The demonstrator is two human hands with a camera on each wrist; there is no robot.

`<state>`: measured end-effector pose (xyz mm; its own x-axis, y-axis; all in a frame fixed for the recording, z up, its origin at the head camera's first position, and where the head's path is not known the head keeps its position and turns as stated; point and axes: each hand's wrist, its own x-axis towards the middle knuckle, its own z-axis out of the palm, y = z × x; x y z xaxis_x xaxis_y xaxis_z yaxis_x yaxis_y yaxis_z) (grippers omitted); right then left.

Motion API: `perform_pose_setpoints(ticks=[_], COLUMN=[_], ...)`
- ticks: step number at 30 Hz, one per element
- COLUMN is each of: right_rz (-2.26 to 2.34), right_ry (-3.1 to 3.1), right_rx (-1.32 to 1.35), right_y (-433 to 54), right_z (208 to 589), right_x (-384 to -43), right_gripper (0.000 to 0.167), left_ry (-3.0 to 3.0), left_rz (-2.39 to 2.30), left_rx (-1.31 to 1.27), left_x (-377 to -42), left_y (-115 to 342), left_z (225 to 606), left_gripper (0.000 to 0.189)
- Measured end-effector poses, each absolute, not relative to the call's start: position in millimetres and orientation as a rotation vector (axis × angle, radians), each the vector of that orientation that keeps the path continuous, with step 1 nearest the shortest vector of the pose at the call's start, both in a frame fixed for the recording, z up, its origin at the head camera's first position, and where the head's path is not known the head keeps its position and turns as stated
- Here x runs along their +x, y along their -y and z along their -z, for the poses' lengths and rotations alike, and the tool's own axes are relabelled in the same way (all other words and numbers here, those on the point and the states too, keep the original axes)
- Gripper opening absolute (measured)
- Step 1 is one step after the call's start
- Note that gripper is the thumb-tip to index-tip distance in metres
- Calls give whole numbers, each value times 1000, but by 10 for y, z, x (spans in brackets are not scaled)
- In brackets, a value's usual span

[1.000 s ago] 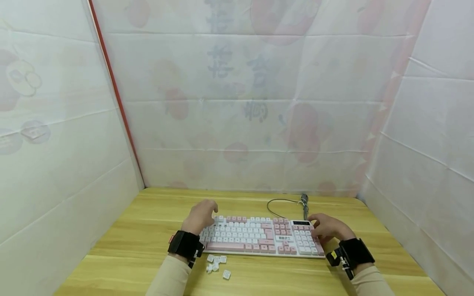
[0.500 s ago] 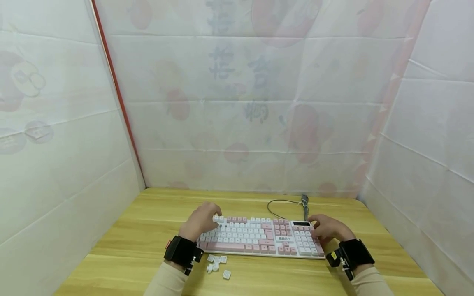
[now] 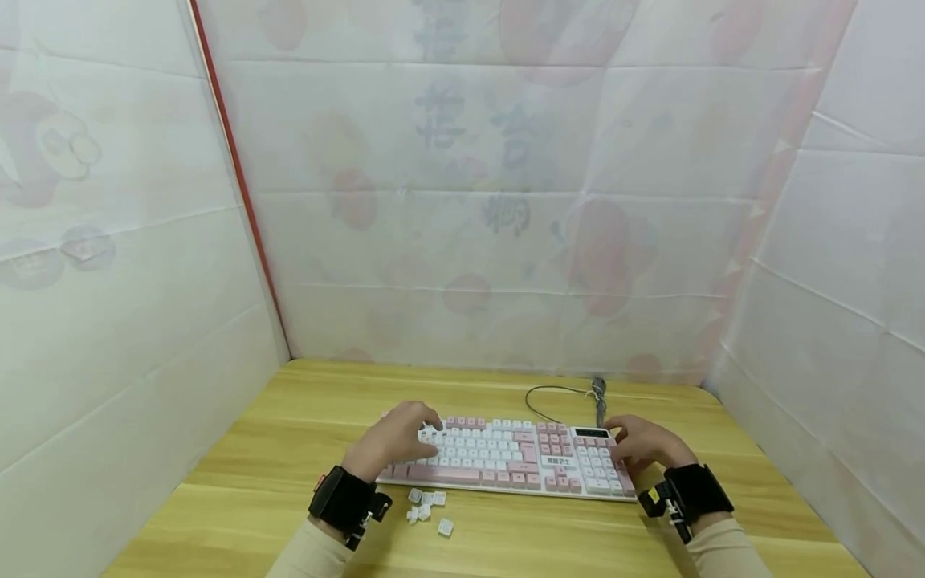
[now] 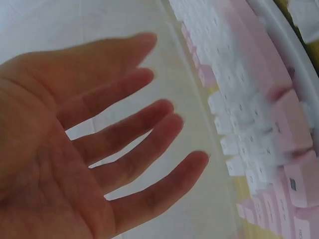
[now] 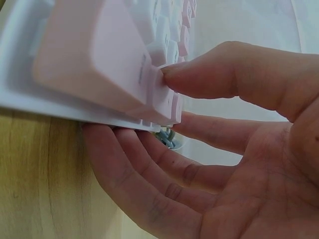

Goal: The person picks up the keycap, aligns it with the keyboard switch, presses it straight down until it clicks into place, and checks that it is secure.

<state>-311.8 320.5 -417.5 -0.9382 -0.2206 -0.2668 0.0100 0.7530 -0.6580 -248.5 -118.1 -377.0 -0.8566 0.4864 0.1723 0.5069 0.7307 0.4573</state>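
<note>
Looking down, we find the keyboard [image 3: 516, 456] on the wooden table [image 3: 549, 542], its long near side facing us, with a thin grey cable [image 3: 599, 393] looped behind its right part. Our right hand [image 3: 645, 441] grips the right end: the thumb [image 5: 209, 72] presses against the outer keys while the fingers [image 5: 144, 199] curl beneath the white base [image 5: 17, 74]. Our left hand [image 3: 396, 437] hangs over the left part with its fingers spread and slightly bent, holding nothing; the two hands are well apart. We judge the board to be fairly light for its length and stiff from end to end, so one grip at the short end should steady it. Its plastic looks smooth and could slide on the wood if pushed sideways. The rim and base seem the safest places to take hold, since the keys may rock or pop off under a hard pull. The loose keycaps [image 3: 425, 511] lie just in front of it, small, hard and nearly weightless, we think; we would pinch each by opposite sides, because they could easily skitter away.
</note>
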Motion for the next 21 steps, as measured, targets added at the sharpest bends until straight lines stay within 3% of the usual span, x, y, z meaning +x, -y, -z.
perform_pose_setpoints(ticks=[21], right_rz=[957], right_ry=[-2602], right_rx=[-186], right_y=[-3224], right_z=[4148], right_x=[-3134], right_gripper=[70], left_ry=[3042], left_rz=[729], left_rx=[-950], left_x=[-2262], left_y=[1010], left_z=[3690], left_gripper=[19])
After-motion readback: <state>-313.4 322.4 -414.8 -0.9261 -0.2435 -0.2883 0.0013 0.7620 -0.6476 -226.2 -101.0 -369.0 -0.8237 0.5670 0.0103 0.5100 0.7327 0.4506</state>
